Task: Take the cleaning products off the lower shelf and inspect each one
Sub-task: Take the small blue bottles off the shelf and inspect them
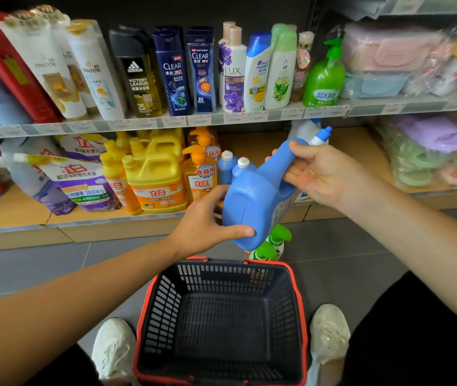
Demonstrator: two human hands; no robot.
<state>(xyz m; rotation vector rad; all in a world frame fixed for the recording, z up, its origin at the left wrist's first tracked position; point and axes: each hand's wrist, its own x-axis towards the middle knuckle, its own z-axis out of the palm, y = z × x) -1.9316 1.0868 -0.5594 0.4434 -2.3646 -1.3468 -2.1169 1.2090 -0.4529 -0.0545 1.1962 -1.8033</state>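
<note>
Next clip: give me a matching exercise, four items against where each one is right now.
Items:
1. blue bottle
2. yellow jug
3. Adidas bottle
4. basket

Places:
a. upper shelf
b. floor, between the shoes
c. held by left hand and right hand
d. lower shelf

Pairs: 1-c, 2-d, 3-a, 4-b
</note>
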